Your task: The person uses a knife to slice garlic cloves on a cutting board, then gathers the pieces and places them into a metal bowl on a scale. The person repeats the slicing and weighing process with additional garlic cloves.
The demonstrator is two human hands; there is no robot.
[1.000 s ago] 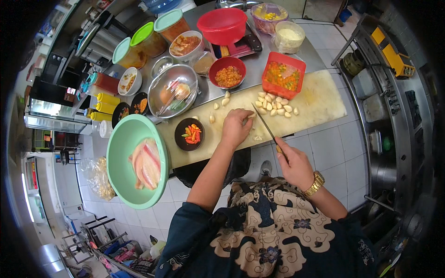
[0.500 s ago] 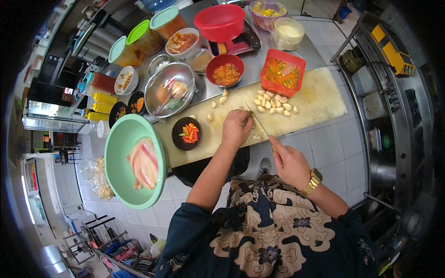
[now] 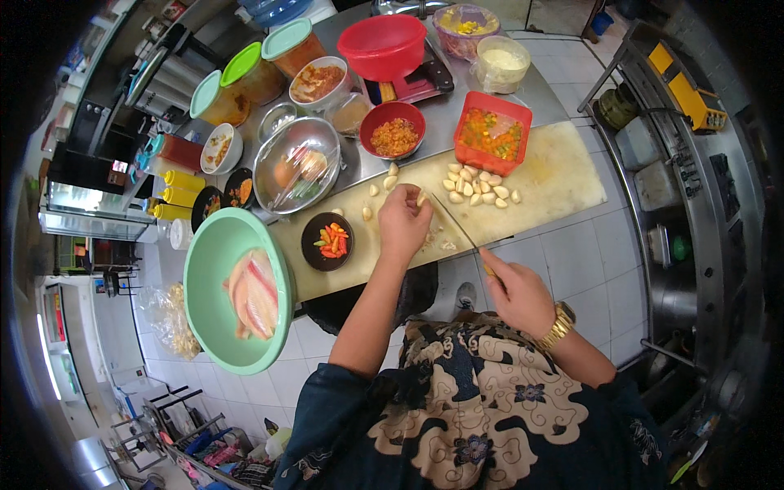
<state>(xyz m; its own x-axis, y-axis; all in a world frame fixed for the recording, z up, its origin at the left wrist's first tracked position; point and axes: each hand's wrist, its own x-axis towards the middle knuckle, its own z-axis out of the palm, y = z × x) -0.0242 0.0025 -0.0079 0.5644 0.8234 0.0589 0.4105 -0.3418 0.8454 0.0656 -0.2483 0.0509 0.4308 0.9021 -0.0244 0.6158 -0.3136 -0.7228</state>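
My left hand (image 3: 404, 224) is above the pale cutting board (image 3: 563, 167), thumb and fingers pinched on a garlic clove (image 3: 422, 198). In my right hand (image 3: 520, 296) is the handle of a knife (image 3: 459, 226), its thin blade slanting up and left over the board, close to my left fingertips but apart from them. Beyond the blade lies a pile of peeled garlic cloves (image 3: 476, 185). A few loose cloves (image 3: 374, 189) rest left of my left hand. Small pale scraps (image 3: 447, 245) lie beneath the blade.
Left on the board stands a dark bowl of chillies (image 3: 327, 241), beside a green basin (image 3: 196, 269) holding fish fillets (image 3: 251, 294). Behind are a film-covered metal bowl (image 3: 296, 166), a red bowl (image 3: 394, 131) and a red square tub of diced vegetables (image 3: 492, 135).
My left hand has shifted slightly left and turned, bringing the pinched clove into sight. The knife and my right hand have moved a little toward me.
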